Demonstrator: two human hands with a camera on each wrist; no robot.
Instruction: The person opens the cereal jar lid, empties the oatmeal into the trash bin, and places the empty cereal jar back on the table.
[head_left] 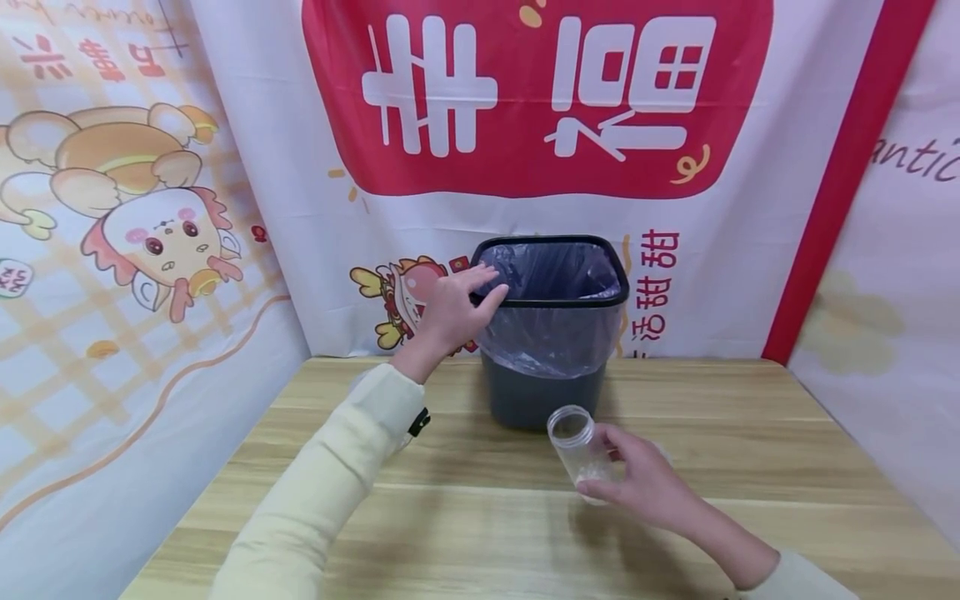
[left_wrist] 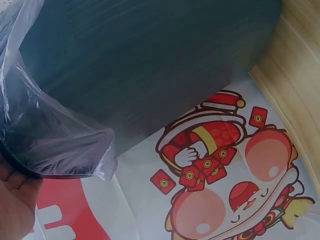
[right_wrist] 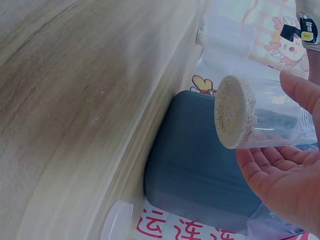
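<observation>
A dark grey trash bin (head_left: pixel 543 396) stands upright on the table against the back cloth. Its translucent plastic bag (head_left: pixel 551 337) is folded out over the black rim (head_left: pixel 562 303). My left hand (head_left: pixel 454 308) rests at the rim's left side, fingers extended over it and thumb apart. In front of the bin, my right hand (head_left: pixel 645 479) grips a clear, lidless jar (head_left: pixel 581 454) above the table, its mouth tilted toward the bin. Pale, speckled grains (right_wrist: pixel 232 112) lie at the jar's bottom, visible in the right wrist view.
The wooden table (head_left: pixel 465 533) reaches the printed back cloth (head_left: pixel 262 150). A whitish translucent piece (right_wrist: pixel 116 221) lies near the bin in the right wrist view; its kind is unclear. Something translucent is partly hidden behind the left sleeve (head_left: pixel 322 492).
</observation>
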